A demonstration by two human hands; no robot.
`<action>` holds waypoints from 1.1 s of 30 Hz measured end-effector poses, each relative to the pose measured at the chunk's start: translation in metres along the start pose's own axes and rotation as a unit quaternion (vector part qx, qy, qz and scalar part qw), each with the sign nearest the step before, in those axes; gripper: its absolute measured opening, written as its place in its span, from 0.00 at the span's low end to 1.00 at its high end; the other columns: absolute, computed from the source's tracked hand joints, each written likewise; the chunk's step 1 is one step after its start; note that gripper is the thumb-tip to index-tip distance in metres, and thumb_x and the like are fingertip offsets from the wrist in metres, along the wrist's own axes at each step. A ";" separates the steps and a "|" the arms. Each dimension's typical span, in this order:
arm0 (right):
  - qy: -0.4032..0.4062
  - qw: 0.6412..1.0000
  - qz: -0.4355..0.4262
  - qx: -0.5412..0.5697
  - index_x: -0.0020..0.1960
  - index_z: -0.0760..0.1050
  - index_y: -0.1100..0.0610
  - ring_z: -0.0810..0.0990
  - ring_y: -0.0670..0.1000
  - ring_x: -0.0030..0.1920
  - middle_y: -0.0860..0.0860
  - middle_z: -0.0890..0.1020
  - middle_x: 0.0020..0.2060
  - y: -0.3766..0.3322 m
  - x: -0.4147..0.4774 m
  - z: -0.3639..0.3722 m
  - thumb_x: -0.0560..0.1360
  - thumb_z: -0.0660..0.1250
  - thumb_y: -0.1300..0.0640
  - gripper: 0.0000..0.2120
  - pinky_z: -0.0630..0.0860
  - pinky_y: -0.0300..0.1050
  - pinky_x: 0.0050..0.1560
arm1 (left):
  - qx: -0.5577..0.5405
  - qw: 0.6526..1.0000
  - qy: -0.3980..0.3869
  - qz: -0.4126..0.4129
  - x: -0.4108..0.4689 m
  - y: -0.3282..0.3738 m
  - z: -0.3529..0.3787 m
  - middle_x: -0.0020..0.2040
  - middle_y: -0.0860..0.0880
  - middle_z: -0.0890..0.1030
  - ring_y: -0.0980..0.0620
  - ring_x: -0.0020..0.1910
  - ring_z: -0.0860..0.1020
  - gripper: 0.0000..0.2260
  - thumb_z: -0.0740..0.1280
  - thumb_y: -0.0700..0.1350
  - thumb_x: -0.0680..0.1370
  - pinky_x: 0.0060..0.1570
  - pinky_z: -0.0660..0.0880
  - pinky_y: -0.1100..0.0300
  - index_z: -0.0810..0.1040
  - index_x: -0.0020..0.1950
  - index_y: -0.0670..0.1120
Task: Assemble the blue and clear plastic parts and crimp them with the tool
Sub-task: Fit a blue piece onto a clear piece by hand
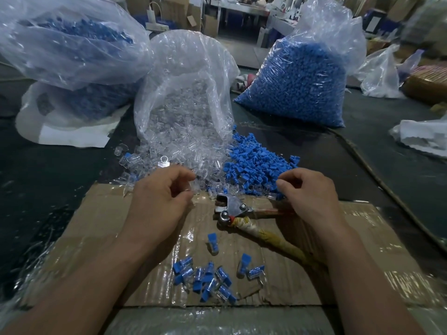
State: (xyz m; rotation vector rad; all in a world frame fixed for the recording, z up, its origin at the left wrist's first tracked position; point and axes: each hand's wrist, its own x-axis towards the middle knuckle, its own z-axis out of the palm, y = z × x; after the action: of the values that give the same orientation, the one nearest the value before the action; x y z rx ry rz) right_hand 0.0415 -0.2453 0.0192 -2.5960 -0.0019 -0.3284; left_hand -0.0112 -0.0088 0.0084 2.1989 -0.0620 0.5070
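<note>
Pick-up step, judging by the layout: both hands are at the loose piles, tool not in use. Left hand (160,197) has thumb and forefinger pinched at the near edge of the clear parts pile (179,163), probably on a clear piece, but it's too transparent to confirm, so can't tell what it grips. Right hand (308,192) is curled with fingertips pinched at the near edge of the blue parts pile (256,165); whether a blue piece is between them can't be told. Crimp tool (238,212) lies on the cardboard sheet (314,281) between the hands, jaws pointing left, wrapped handle running back under the right wrist, untouched. Finished blue-and-clear assemblies (205,279) are clustered near the front of the cardboard. Next move likely needs one part in each hand, blue pushed into clear, then a hand freed for the tool. Containers: middle bag (183,93) lies open, clear parts spilling onto the counter (362,165); right bag (297,85) is packed with blue parts; left bags (72,44) hold blue pieces, possibly assembled, unclear through the plastic.
</note>
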 end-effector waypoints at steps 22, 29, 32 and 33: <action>-0.049 0.999 -0.021 0.006 0.52 0.80 0.53 0.71 0.39 0.39 0.43 0.75 0.42 -0.002 -0.002 -0.001 0.74 0.67 0.56 0.07 0.66 0.36 0.44 | -0.036 0.999 -0.027 -0.006 -0.002 0.003 0.002 0.35 0.54 0.77 0.63 0.35 0.74 0.11 0.68 0.36 0.73 0.39 0.70 0.76 0.74 0.38 0.52; -0.046 0.998 -0.038 0.016 0.51 0.80 0.52 0.71 0.37 0.39 0.44 0.77 0.43 -0.005 -0.003 0.002 0.74 0.67 0.56 0.07 0.66 0.32 0.40 | -0.043 0.999 -0.033 0.004 -0.002 0.003 0.003 0.35 0.56 0.76 0.68 0.37 0.74 0.14 0.68 0.37 0.73 0.39 0.70 0.77 0.73 0.37 0.56; -0.054 0.997 -0.053 0.014 0.52 0.79 0.52 0.71 0.38 0.40 0.42 0.75 0.43 -0.009 -0.004 0.005 0.74 0.67 0.56 0.08 0.66 0.32 0.41 | -0.044 0.998 -0.035 0.006 -0.002 0.001 0.003 0.35 0.56 0.76 0.69 0.36 0.74 0.13 0.68 0.37 0.74 0.38 0.70 0.77 0.73 0.38 0.55; -0.056 0.997 -0.057 0.015 0.53 0.79 0.52 0.72 0.39 0.42 0.42 0.74 0.43 -0.011 -0.004 0.006 0.74 0.67 0.57 0.08 0.66 0.34 0.44 | -0.045 0.998 -0.035 0.005 -0.002 0.001 0.003 0.34 0.56 0.76 0.69 0.36 0.74 0.12 0.68 0.38 0.74 0.38 0.69 0.77 0.73 0.38 0.55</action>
State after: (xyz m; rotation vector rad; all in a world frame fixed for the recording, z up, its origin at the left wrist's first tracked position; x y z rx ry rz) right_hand 0.0385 -0.2323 0.0183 -2.5868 -0.1943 -0.2211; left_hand -0.0126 -0.0121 0.0066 2.1287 -0.1304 0.4248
